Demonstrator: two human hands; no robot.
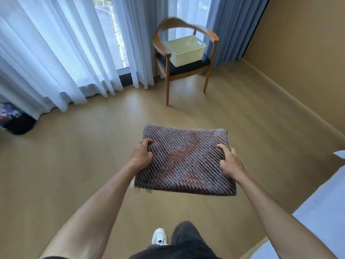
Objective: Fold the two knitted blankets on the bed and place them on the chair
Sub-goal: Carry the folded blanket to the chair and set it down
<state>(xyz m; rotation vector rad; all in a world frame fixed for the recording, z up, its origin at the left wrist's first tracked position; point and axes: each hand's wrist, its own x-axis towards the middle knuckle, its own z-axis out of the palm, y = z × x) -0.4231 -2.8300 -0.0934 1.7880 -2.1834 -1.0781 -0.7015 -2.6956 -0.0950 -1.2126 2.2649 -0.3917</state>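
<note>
A folded knitted blanket [184,159], dark purple-grey with orange patches, is held flat in the air over the floor. My left hand [141,153] grips its left edge, thumb on top. My right hand [230,161] grips its right edge, fingers curled over the top. Ahead, by the curtains, stands a wooden armchair [168,73] with a dark seat. A pale yellow plastic basket [184,50] sits on that seat. Only one blanket is in view.
White sheer curtains [56,53] and blue drapes [229,25] line the window wall. A dark bag with colourful items [15,120] lies at the left. The bed's edge [317,212] shows at the lower right. Wooden floor [93,165] stretches between me and the chair.
</note>
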